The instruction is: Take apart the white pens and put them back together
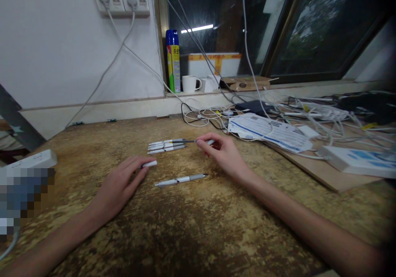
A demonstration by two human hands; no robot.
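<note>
My left grip [133,170] pinches a white barrel piece [151,164], my right grip [208,145] an opened pen [211,142], refill [191,141] bare; the grouped pens [163,149] and nearer pen [181,180] look whole.

Dim o/all, R edge prob. blurry

Two hands [119,182] [229,155], four-plus pens [179,180].

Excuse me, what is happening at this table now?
Someone is handling pen parts over a worn table. The left hand holds a short white piece; the right hand holds a white pen part with a thin dark rod sticking out. One whole pen lies nearer; several pens lie together farther away.
</note>
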